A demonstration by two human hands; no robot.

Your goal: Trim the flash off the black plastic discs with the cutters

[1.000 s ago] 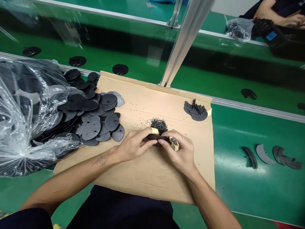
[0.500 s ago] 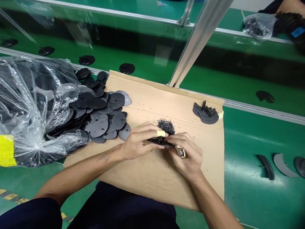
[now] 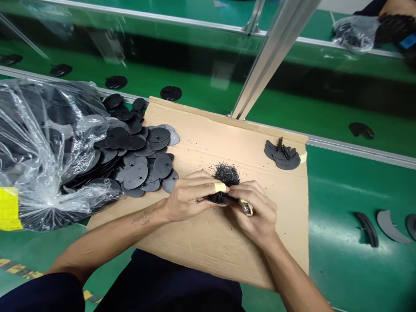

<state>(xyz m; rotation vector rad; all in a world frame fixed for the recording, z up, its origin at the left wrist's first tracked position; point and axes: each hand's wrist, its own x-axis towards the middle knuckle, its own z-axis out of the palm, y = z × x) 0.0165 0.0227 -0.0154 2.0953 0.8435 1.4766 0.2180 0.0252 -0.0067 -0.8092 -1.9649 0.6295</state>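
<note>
My left hand (image 3: 188, 197) pinches a black plastic disc (image 3: 220, 199) just above the cardboard sheet (image 3: 208, 234); a strip of tan tape wraps one fingertip. My right hand (image 3: 256, 212) is closed around a small tape-wrapped tool (image 3: 246, 207) whose tip meets the disc's edge. A little heap of black shavings (image 3: 226, 173) lies on the cardboard right behind both hands. To the left, a pile of black discs (image 3: 139, 151) spills out of a clear plastic bag (image 3: 42, 147).
A small stack of discs (image 3: 281, 154) sits at the cardboard's far right corner. Curved black scraps (image 3: 380, 223) lie on the green table at right. Single discs (image 3: 171, 92) ride the green belt beyond a slanted aluminium post (image 3: 269, 52). Another person's bag (image 3: 354, 32) is top right.
Over the second the view swung leftward, so everything sits further right in frame. My hands stay together on the disc, which tilted slightly lower towards the cardboard.
</note>
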